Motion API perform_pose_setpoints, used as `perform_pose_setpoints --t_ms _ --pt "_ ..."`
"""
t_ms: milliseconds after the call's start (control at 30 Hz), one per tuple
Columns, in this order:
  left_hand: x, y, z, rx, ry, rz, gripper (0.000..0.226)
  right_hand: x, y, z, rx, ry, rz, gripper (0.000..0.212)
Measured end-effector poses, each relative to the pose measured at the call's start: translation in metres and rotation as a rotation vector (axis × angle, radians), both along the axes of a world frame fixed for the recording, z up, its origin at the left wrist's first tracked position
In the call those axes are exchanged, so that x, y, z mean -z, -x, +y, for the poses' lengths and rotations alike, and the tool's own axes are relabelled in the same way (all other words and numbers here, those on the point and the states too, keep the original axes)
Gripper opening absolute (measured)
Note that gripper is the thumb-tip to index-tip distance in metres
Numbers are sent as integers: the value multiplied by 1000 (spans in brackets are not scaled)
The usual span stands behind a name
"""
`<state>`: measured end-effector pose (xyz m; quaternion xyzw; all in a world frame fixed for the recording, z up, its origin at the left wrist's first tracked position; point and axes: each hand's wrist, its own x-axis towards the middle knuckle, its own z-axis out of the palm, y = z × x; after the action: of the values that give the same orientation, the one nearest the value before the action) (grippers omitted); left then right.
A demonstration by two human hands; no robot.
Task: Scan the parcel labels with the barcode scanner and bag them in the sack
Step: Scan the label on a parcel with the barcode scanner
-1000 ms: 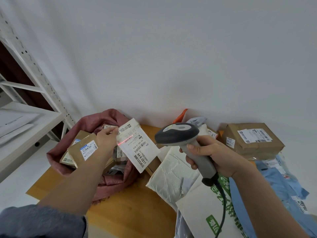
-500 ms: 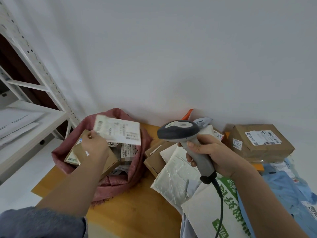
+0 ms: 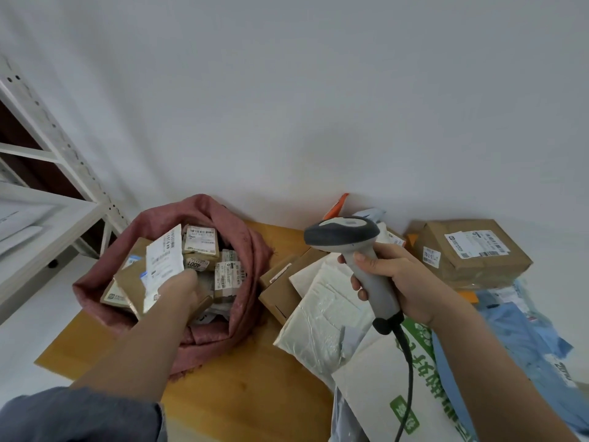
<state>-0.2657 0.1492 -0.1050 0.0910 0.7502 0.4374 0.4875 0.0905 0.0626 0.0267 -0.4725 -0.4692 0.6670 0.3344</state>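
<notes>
Our left hand [image 3: 181, 290] pinches a flat white parcel [image 3: 162, 266] by its lower edge and holds it tilted over the open mouth of the pink sack [image 3: 251, 260], while our right hand [image 3: 398, 282] grips the handle of the grey barcode scanner [image 3: 347, 237], held up above the pile with its black cable [image 3: 408, 371] trailing toward us. We see the sack already crowded with labelled brown boxes [image 3: 200, 240], so the white parcel sits above them rather than among them. On the wooden table [image 3: 248, 387], to the right of the sack, lie a white padded mailer [image 3: 322, 320], a green-printed white bag [image 3: 376, 403], a small brown box [image 3: 280, 291], blue bags [image 3: 516, 339] and a large labelled carton [image 3: 471, 253] against the wall. White metal shelving [image 3: 47, 199] stands at our left.
</notes>
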Motion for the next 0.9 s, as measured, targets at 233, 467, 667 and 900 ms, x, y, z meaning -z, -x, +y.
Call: perform_pose_setpoints --t_ms 233,467,667,900 --pt "-5 -20 3 -106 -49 35 35 4 -20 -5 81 -12 43 45" --pt "5 -17 -3 -58 6 104 47 8 -32 -9 87 -14 67 44" --pt "-5 -53 0 -77 0 237 42 7 -36 -10 136 10 88 45" --pt "-33 -177 -10 775 -110 176 18 4 -59 -21 279 -9 215 46"
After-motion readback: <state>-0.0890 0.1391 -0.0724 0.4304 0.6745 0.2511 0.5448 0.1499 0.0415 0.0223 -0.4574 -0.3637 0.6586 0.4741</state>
